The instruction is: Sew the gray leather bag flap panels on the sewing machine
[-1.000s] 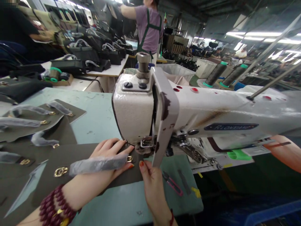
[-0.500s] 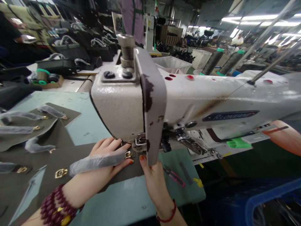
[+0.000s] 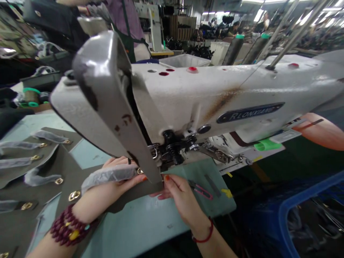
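Observation:
A dark grey-brown bag panel [image 3: 131, 199] lies under the head of a white sewing machine [image 3: 188, 86]. A handle wrapped in clear plastic [image 3: 109, 176] crosses it, with a gold buckle [image 3: 74, 195] at its near-left end. My left hand [image 3: 114, 191] rests flat on the panel beneath this handle, thumb stretched toward the needle area; its other fingers are partly hidden. My right hand [image 3: 180, 197] pinches the panel's right edge between thumb and fingers, close by the presser foot. A worn metal lever guard [image 3: 113, 107] covers the needle from view.
More panels with wrapped handles [image 3: 18, 163] lie on the left of the pale green table [image 3: 139, 225]. Pink thread snips [image 3: 202, 191] and a yellow scrap [image 3: 227, 192] lie at right. A blue crate [image 3: 285, 222] stands below right. Behind, a person in purple [image 3: 126, 21] stands.
My view has shifted, so the machine head appears further left and the guard is tilted. My right hand has gone from lying on the panel to pinching its edge, fingers below it.

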A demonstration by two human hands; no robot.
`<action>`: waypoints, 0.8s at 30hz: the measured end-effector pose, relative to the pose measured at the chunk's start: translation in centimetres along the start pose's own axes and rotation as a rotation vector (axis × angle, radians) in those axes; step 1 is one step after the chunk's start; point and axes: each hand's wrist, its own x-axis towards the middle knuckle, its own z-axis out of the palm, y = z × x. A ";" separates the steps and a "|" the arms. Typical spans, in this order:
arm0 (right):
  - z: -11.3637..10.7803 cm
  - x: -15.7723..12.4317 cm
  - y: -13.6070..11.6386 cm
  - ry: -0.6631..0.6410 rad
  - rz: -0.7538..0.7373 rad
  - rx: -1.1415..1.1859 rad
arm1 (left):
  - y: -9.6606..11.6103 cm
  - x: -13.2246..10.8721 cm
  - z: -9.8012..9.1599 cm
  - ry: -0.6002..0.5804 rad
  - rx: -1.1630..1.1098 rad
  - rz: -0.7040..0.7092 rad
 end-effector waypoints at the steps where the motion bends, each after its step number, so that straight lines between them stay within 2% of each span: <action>1: 0.0 -0.1 -0.1 -0.006 -0.007 -0.011 | 0.1 0.1 -0.1 -0.017 0.005 0.000; 6: 0.5 -0.2 -0.5 -0.046 -0.084 -0.116 | 0.5 0.3 -0.4 -0.045 -0.018 0.000; 14: 1.0 0.2 0.8 0.080 -0.147 -0.214 | -0.1 -0.3 0.3 -0.065 -0.022 -0.021; 24: 1.6 0.3 0.8 0.111 -0.148 -0.209 | -0.6 -0.3 0.7 -0.071 -0.066 -0.064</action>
